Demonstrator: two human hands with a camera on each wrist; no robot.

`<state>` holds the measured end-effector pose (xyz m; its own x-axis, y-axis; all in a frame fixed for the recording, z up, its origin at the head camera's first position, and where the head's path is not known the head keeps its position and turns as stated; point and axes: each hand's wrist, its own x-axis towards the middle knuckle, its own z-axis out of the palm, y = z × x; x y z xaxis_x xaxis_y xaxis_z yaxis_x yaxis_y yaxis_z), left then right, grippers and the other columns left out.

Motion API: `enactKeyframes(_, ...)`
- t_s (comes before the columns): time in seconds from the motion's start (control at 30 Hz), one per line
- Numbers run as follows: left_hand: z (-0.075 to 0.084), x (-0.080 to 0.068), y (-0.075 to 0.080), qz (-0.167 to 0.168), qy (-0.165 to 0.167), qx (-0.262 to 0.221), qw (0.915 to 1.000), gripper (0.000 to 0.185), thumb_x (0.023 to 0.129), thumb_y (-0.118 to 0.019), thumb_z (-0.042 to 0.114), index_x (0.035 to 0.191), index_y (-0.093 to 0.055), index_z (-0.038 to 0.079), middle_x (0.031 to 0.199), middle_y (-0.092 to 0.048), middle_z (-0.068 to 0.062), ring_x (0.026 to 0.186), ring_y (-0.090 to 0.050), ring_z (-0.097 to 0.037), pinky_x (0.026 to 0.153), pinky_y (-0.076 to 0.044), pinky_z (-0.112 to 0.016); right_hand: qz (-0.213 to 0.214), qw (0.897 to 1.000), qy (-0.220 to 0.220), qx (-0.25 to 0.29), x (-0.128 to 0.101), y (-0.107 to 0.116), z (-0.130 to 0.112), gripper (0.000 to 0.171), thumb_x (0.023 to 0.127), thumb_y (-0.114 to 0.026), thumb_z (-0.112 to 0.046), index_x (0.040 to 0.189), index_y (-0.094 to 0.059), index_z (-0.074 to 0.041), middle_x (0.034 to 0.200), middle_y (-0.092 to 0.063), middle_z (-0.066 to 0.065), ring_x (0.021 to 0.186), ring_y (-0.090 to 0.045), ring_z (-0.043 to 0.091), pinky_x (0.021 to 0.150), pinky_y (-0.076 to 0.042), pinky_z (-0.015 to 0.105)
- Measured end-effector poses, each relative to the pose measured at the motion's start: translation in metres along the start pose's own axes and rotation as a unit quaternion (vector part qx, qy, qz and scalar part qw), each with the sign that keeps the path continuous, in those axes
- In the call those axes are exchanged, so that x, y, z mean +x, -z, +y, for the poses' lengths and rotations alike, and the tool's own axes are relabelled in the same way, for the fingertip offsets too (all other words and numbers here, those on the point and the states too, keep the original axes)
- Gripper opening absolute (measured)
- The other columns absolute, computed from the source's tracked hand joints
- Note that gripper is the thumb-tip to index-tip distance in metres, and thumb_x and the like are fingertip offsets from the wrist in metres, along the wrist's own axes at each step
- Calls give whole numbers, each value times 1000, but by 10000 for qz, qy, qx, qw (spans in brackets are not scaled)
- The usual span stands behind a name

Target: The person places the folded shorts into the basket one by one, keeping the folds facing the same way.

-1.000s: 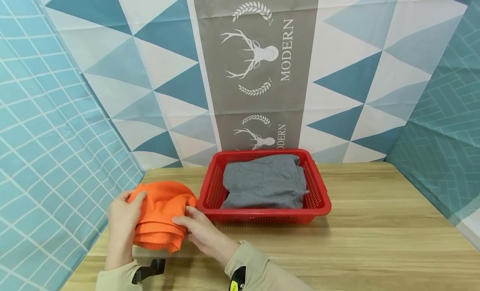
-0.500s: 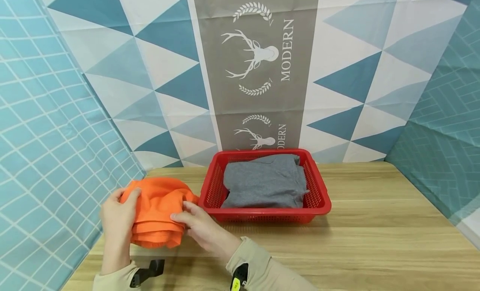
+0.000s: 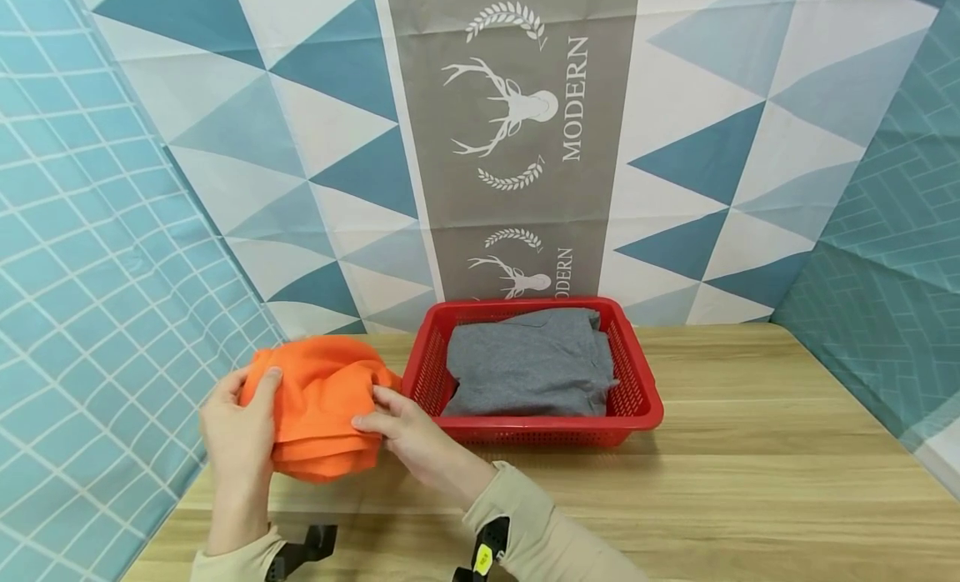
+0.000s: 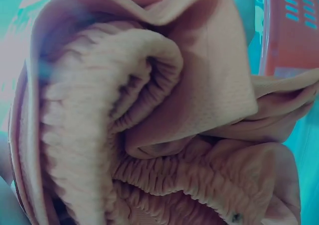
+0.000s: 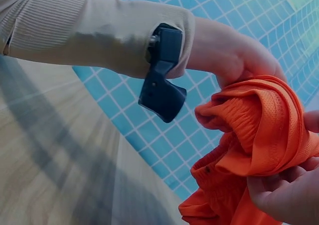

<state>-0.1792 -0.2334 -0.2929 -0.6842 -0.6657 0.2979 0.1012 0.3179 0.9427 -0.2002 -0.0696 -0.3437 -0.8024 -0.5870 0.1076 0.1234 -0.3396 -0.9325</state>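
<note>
Folded, bunched orange shorts point(image 3: 318, 398) with a gathered elastic waistband are held above the left part of the table, just left of the red basket. My left hand point(image 3: 240, 436) grips their left side, thumb on top. At their right edge my right hand point(image 3: 408, 432) pinches the layers between thumb and fingers. In the left wrist view the rolled waistband point(image 4: 82, 120) fills the picture, its colour washed out. From the right wrist camera, the left hand point(image 5: 237, 51) is partly hidden behind the cloth.
A red perforated plastic basket point(image 3: 525, 423) stands at the back middle of the wooden table point(image 3: 712, 499), with a folded grey garment point(image 3: 532, 365) inside. Blue tiled sheeting point(image 3: 97, 315) borders the left side; a patterned cloth point(image 3: 517, 107) hangs behind.
Both hands have raised the orange shorts slightly away from me, off the table's front. The left hand has shifted a little left. The basket has not moved.
</note>
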Motion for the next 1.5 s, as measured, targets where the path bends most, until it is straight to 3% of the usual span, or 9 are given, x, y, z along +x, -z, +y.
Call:
enactKeyframes(0.27, 3, -6, -8, -158, -56, -1038, 9945, 29, 82, -66, 15, 107, -64, 1, 105, -61, 3, 90, -53, -8, 70, -42, -8, 54, 9999, 116, -99, -2, 8, -8, 53, 87, -51, -11, 138, -37, -10, 131, -49, 7, 106, -52, 12, 92, -42, 31)
enactKeyframes(0.4, 6, -9, -11, -302, -77, -1258, 9916, 28, 82, -66, 15, 106, -65, 2, 107, -61, 1, 91, -53, -10, 70, -43, -9, 53, 9998, 163, -69, -2, 13, -13, 53, 87, -50, -10, 138, -37, -12, 129, -50, 7, 102, -53, 13, 87, -44, 30)
enactKeyframes(0.67, 12, -13, -14, -414, -228, -1308, 9903, 24, 82, -66, 15, 105, -65, 6, 104, -61, -2, 88, -54, -10, 70, -44, -11, -57, 9996, 284, -68, -4, 18, -22, 53, 88, -48, -9, 139, -36, -13, 124, -50, 6, 91, -51, 13, 73, -43, 24)
enactKeyframes(0.8, 17, -13, -15, -403, -431, -1359, 9890, 24, 82, -66, 13, 104, -65, 5, 103, -60, -1, 88, -54, -11, 70, -44, -11, -141, 9988, 465, -88, -4, 20, -26, 52, 89, -47, -11, 140, -34, -13, 128, -47, 7, 98, -50, 14, 83, -45, 27)
enactKeyframes(0.97, 25, -13, -18, -385, -778, -1212, 9888, 24, 83, -65, 13, 105, -65, 3, 103, -61, 0, 90, -53, -12, 73, -43, -12, -209, 9977, 643, -54, -3, 22, -32, 55, 90, -46, -10, 142, -30, -13, 137, -40, 6, 111, -47, 16, 99, -38, 34)
enactKeyframes(1.3, 33, -17, -22, -545, -908, -1565, 9820, 23, 83, -64, 11, 105, -65, 4, 104, -60, -2, 92, -53, -14, 74, -44, -14, -228, 9950, 918, -312, -3, 27, -42, 53, 89, -45, -8, 140, -33, -13, 127, -45, 5, 100, -48, 15, 86, -44, 25)
enactKeyframes(1.5, 33, -18, -31, -830, -918, -1640, 9787, 25, 84, -63, 11, 108, -63, 6, 110, -59, -5, 98, -52, -12, 79, -44, -13, 12, 9927, 1096, -505, -4, 35, -50, 55, 87, -46, -6, 140, -32, -9, 125, -45, 9, 97, -49, 14, 82, -45, 23)
